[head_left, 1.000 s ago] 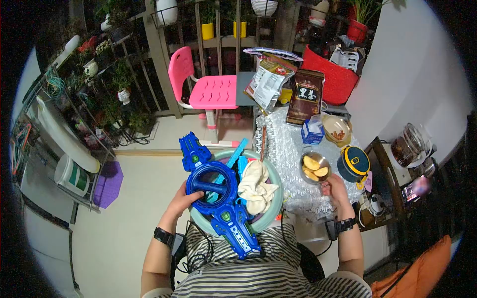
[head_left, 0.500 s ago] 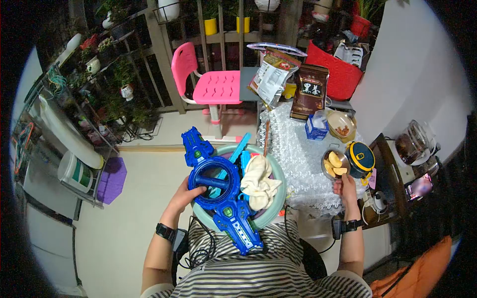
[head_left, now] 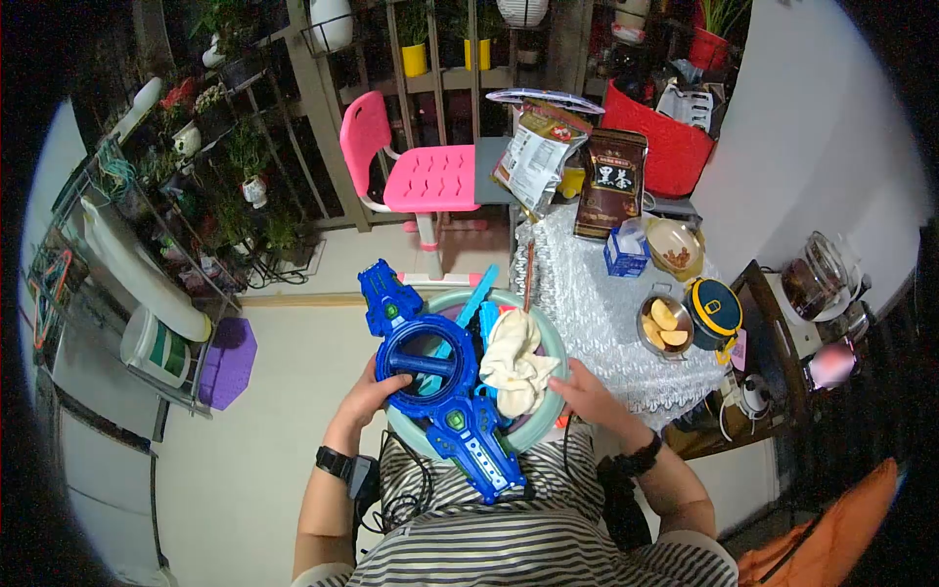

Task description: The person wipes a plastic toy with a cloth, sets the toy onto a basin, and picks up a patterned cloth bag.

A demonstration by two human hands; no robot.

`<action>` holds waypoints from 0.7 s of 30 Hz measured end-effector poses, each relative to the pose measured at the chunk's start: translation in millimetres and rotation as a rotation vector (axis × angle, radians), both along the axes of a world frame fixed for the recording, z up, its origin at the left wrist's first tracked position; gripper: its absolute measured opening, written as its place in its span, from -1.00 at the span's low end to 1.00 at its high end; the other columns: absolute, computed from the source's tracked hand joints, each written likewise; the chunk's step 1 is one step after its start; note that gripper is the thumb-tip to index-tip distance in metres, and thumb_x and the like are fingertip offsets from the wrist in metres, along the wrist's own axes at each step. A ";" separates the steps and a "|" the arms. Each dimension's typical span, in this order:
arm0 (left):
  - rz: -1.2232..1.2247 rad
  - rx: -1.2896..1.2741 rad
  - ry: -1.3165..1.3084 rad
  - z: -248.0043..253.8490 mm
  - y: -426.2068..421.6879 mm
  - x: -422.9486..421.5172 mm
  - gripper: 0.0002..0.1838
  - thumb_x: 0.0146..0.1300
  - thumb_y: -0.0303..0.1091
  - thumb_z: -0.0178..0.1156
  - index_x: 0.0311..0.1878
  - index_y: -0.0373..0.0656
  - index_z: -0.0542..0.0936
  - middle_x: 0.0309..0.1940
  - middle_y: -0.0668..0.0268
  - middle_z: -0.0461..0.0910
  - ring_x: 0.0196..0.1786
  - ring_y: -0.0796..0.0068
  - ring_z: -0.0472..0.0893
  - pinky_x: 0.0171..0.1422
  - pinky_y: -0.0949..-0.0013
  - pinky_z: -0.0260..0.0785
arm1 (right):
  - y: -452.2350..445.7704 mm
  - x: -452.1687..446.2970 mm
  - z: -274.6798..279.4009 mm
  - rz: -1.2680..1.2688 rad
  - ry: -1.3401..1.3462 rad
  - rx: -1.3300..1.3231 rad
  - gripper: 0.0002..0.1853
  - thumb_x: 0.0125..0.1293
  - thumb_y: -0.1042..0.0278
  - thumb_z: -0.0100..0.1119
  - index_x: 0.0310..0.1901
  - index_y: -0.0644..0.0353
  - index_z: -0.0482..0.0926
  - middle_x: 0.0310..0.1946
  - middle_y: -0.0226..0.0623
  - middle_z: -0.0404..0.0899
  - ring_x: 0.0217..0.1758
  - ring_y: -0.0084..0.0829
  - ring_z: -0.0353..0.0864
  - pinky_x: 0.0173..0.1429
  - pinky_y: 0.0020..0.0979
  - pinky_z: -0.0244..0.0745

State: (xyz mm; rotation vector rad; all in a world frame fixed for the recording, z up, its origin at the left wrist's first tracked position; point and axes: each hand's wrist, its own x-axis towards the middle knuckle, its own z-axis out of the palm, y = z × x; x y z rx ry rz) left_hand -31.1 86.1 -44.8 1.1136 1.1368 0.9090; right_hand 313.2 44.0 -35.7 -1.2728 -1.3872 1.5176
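Note:
On my striped lap rests a pale green basin (head_left: pixel 554 430) holding a blue plastic toy (head_left: pixel 427 320), a cream cloth (head_left: pixel 518 364) and light-blue plastic pieces (head_left: pixel 476 293). The toy has a round ring in its middle and lies tilted across the basin's left side, its ends past the rim. My left hand (head_left: pixel 372 393) is closed at the toy's ring, thumb on top; its other fingers are hidden below. Beside the cloth, my right hand (head_left: pixel 590 396) grips the basin's right rim, with the thumb above and the fingers mostly out of sight.
To the right, a lace-covered table (head_left: pixel 606 342) bears a metal bowl of cut fruit (head_left: pixel 665 325), a dark lidded pot (head_left: pixel 714 311), a bowl (head_left: pixel 675 247) and a brown tea bag (head_left: pixel 611 186). A pink chair (head_left: pixel 430 181) stands ahead; a plant rack (head_left: pixel 201 377) is left.
My right hand has left the side of the fruit bowl and moved left to the basin's rim. My left hand stays at the toy. The view has shifted slightly.

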 end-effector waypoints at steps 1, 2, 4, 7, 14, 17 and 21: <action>0.003 0.020 -0.022 -6.3 0.5 -2.8 -0.41 -0.03 -0.38 0.26 0.12 -0.22 0.34 -0.16 0.34 0.52 -0.13 0.56 0.49 0.00 0.46 0.35 | 0.9 -2.4 -1.3 -0.001 0.003 0.003 -0.49 0.27 0.40 0.03 0.20 0.34 0.14 -0.16 -0.24 0.54 -0.26 -0.53 0.54 -0.19 -0.47 0.49; 0.005 0.043 -0.042 -9.6 1.5 -4.4 -0.43 -0.03 -0.40 0.25 0.11 -0.22 0.34 -0.16 0.35 0.52 -0.13 0.56 0.49 0.00 0.46 0.35 | 2.1 -4.0 -4.5 -0.034 0.053 -0.037 -0.50 0.27 0.41 0.02 0.20 0.35 0.13 -0.13 -0.23 0.52 -0.20 -0.51 0.54 -0.13 -0.47 0.49; 0.045 0.052 -0.066 -0.3 -3.9 0.3 -0.45 -0.05 -0.45 0.22 0.09 -0.25 0.35 -0.19 0.34 0.52 -0.16 0.54 0.50 -0.03 0.46 0.37 | 4.7 -6.7 -15.8 -0.072 0.106 -0.071 -0.51 0.28 0.43 0.00 0.20 0.36 0.13 -0.10 -0.21 0.50 -0.15 -0.50 0.53 -0.07 -0.47 0.48; 0.104 0.020 -0.050 8.3 -5.4 1.4 -0.49 -0.05 -0.47 0.19 0.05 -0.28 0.37 -0.21 0.32 0.52 -0.19 0.53 0.50 -0.05 0.45 0.37 | 4.5 -10.2 -26.0 -0.157 0.346 0.007 -0.55 0.27 0.43 0.01 0.16 0.36 0.20 -0.07 -0.22 0.48 -0.12 -0.50 0.52 -0.04 -0.47 0.46; 0.057 0.108 -0.120 42.7 25.2 22.8 -0.57 -0.06 -0.50 0.14 -0.02 -0.29 0.44 -0.26 0.34 0.53 -0.23 0.56 0.50 -0.08 0.47 0.37 | 10.0 5.9 20.2 -0.240 0.314 0.129 -0.57 0.23 0.41 0.03 0.12 0.34 0.29 -0.02 -0.24 0.46 0.00 -0.50 0.44 0.08 -0.45 0.36; -0.024 0.113 -0.092 57.1 59.1 52.3 -0.55 -0.02 -0.48 0.15 0.02 -0.31 0.42 -0.20 0.32 0.53 -0.18 0.54 0.50 -0.04 0.48 0.36 | 17.9 37.8 9.8 -0.404 0.135 0.195 -0.61 0.25 0.37 0.00 0.09 0.32 0.34 -0.05 -0.30 0.48 -0.08 -0.52 0.46 0.02 -0.51 0.34; -0.204 0.093 -0.126 52.2 112.1 96.8 -0.49 0.00 -0.49 0.14 0.11 -0.28 0.37 -0.12 0.30 0.51 -0.10 0.54 0.49 0.01 0.48 0.34 | 19.8 59.0 19.2 -0.528 0.245 0.271 -0.63 0.24 0.37 0.03 0.06 0.31 0.37 -0.09 -0.31 0.50 -0.11 -0.54 0.46 -0.02 -0.51 0.35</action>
